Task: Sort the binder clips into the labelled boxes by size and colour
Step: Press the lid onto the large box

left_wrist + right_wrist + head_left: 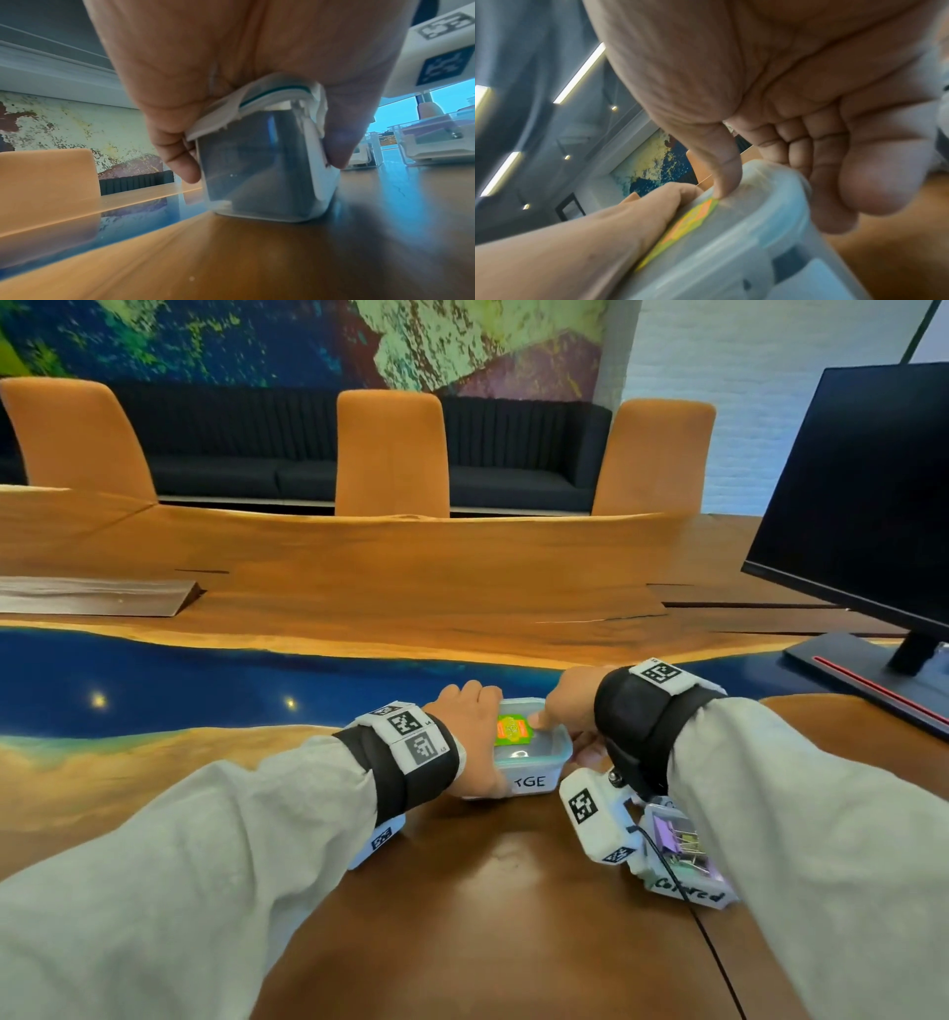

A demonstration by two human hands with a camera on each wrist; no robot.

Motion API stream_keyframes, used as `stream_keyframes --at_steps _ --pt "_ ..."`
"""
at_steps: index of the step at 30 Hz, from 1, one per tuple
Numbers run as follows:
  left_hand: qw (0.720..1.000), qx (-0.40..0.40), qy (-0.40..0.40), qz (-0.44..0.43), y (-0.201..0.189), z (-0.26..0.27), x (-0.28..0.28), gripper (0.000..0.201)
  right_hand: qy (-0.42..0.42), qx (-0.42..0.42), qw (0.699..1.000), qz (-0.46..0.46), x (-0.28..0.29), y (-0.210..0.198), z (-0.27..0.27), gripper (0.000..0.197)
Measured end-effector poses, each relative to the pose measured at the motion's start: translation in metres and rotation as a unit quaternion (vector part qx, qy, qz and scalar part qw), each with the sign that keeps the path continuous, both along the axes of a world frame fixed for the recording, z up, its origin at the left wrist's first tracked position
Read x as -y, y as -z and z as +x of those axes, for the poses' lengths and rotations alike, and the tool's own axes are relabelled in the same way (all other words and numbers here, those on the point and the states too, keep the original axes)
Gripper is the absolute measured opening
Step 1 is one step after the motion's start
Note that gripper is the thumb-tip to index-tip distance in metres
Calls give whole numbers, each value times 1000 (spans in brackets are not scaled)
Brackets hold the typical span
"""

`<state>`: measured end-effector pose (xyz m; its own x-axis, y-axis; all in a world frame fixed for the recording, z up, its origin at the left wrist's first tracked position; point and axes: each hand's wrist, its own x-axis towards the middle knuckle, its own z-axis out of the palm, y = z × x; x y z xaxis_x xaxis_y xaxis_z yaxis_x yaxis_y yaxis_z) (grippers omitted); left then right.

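A small clear box (536, 762) with a lid (524, 747) stands on the table; its white label reads "…RGE". The lid carries a green and orange sticker (512, 729). My left hand (470, 726) grips the box's left side, fingers (185, 160) on one wall and thumb (339, 146) on the other. My right hand (565, 706) holds the right side, its thumb (727, 176) pressing the lid (731, 233) and its fingers curled over the rim. The box's contents are hidden. A second clear box (690, 886), labelled "Colored", holds purple binder clips (675, 837) under my right wrist.
A dark monitor (868, 495) on its stand base (862, 672) occupies the right of the wooden table (488, 891). A blue resin strip (205, 685) crosses the table beyond the boxes. More clear boxes (437, 142) show to the right. Orange chairs (390, 454) line the far side.
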<state>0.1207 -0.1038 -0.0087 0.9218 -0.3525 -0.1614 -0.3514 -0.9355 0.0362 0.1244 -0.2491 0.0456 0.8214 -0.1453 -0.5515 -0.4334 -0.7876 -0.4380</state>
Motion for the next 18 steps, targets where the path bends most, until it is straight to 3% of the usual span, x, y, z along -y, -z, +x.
stream_keyframes --at_steps 5,7,10,11,15,18 --pt "1000 1 0 1 1 -2 1 114 -11 17 1000 -8 -2 -2 -1 21" --pt "1000 -4 3 -8 1 -2 -1 118 -66 17 995 -72 -3 -5 0 25" --pt "1000 -22 7 -13 -3 -2 -3 123 -211 69 944 -246 -11 -15 -1 25" --pt "999 -32 9 -13 -5 -1 -4 125 -251 90 928 -262 -13 -16 -1 29" --pt "998 -60 9 -32 -12 4 -8 137 -359 92 904 -211 -16 -12 1 104" --pt "988 -125 -19 -92 -25 8 -19 143 -359 106 901 -221 -19 -7 4 120"
